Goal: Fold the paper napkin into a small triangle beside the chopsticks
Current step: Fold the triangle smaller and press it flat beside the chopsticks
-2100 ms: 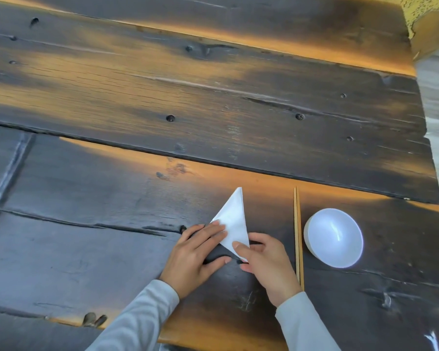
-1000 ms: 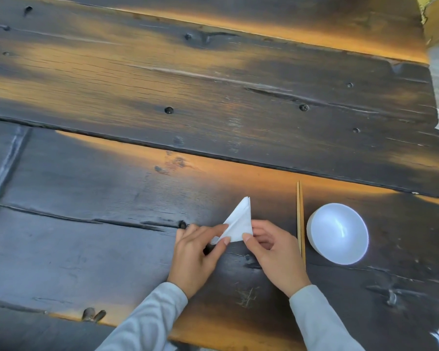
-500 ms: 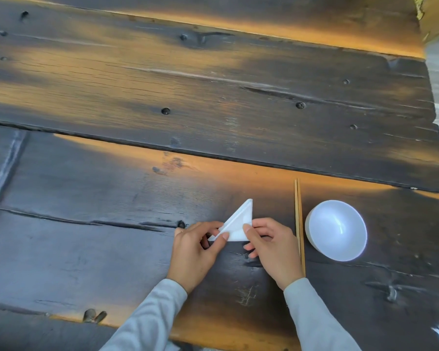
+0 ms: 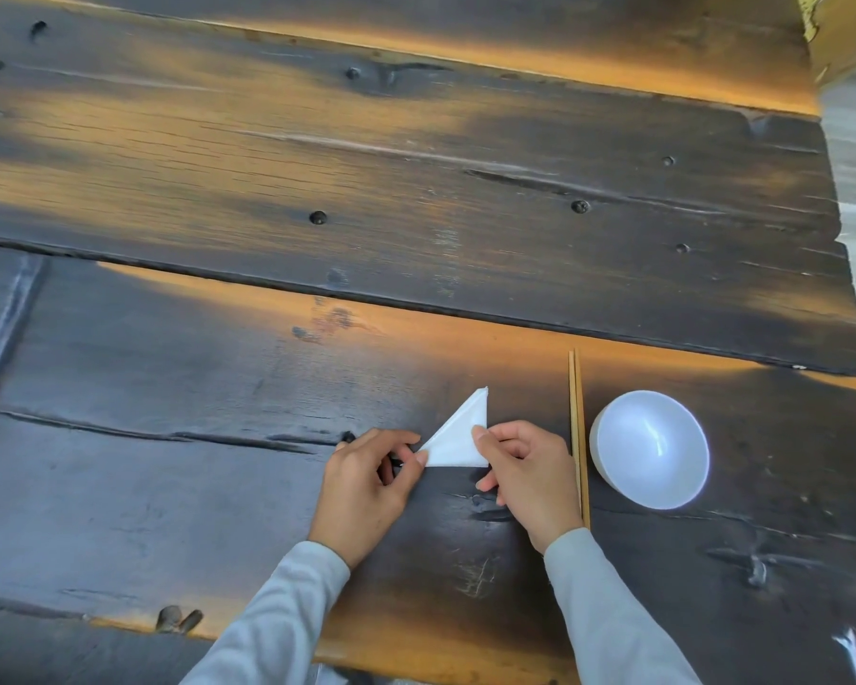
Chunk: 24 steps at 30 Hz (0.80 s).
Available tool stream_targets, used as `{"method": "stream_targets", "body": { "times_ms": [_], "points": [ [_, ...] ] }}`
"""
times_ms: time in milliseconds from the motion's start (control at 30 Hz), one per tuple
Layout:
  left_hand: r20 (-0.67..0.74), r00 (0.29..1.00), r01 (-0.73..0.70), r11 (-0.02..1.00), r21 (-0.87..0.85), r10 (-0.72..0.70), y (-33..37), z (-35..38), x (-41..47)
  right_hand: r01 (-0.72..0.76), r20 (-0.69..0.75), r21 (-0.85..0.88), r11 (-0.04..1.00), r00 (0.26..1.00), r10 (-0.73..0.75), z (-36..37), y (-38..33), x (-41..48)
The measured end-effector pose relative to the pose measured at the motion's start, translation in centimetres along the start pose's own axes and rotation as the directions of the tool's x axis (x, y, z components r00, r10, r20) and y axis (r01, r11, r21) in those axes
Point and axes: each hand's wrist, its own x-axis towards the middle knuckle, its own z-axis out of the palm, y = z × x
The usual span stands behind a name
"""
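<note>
Item: small white folded paper napkin (image 4: 458, 442), a flat triangle lying on the dark weathered plank table (image 4: 218, 388), just left of the pair of pale wooden chopsticks (image 4: 578, 422) and not touching them. Judged featherlight, limp and easily torn or sprung open, so you take it at the corners and press along the creases. Your left hand (image 4: 364, 491) pinches the left corner between thumb and forefinger; your right hand (image 4: 530, 482), fingers curled, nips the right edge under the thumb
</note>
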Motion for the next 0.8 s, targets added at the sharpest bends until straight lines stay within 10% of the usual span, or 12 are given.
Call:
{"method": "stream_targets", "body": {
  "times_ms": [800],
  "points": [
    [0.019,1.0,-0.004,0.999,0.032,0.003,-0.24,0.15,0.39,-0.06,0.0,0.057,0.997,0.998,0.06,0.02,-0.45,0.34]
  ]
}}
